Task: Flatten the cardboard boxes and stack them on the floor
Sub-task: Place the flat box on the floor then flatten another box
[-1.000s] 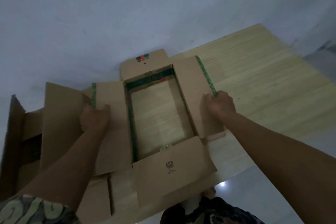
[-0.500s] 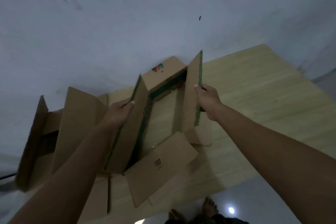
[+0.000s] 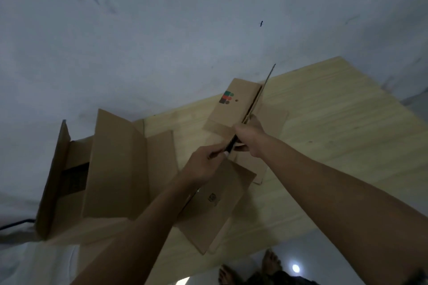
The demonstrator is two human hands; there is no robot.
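Observation:
A brown cardboard box (image 3: 234,104) with a green, red and brown logo stands on the wooden table (image 3: 335,127), squeezed nearly flat into an upright sheet seen edge-on. My left hand (image 3: 203,164) and my right hand (image 3: 250,136) press its two long sides together from either side. One end flap (image 3: 217,203) with a small printed mark hangs toward me below the hands. Another end flap lies beyond them with the logo up.
A second brown box (image 3: 115,164) stands open at the left of the table with its flaps raised, close to my left forearm. A grey-white wall rises behind. Below the table's near edge are my bare feet (image 3: 271,264) on a pale glossy floor.
The box lay open with its long flaps spread. My hands lifted both sides and brought them together until they met, collapsing the box into an upright sheet.

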